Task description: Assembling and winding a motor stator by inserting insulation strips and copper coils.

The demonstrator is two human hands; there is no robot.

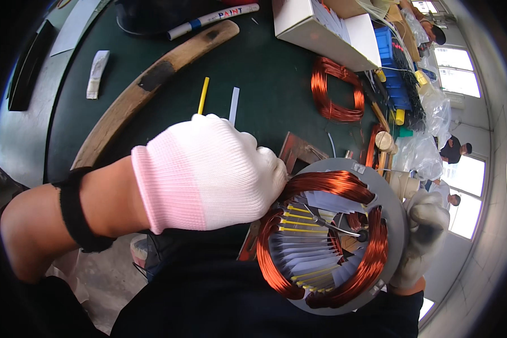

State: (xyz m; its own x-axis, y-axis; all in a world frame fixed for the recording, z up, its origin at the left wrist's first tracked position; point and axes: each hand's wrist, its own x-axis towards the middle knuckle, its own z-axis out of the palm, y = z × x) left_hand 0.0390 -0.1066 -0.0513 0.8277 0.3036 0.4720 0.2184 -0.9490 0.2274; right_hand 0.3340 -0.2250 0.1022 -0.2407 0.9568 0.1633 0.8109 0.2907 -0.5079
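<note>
A motor stator (397, 242), a grey metal ring wound with copper coils (332, 185), is tilted in front of me. Inside it are white slot liners (301, 248) and thin yellow strips (298, 222). My right hand (425, 236), in a soiled white glove, grips the ring's right side. Against the upper left coil, my left hand (225, 169) is closed in a white glove with a pink cuff. Its fingertips are hidden, and I cannot make out what they hold. Just beyond its knuckles show a yellow stick (204, 94) and a white strip (234, 104).
A curved wooden stick (152, 81) lies on the dark green table (265, 62), with a marker pen (214, 21) behind it. A loose copper coil (337, 90), a white box (335, 34), a blue bin (390, 67) and a mallet (384, 142) are at the right. Several people stand farther off.
</note>
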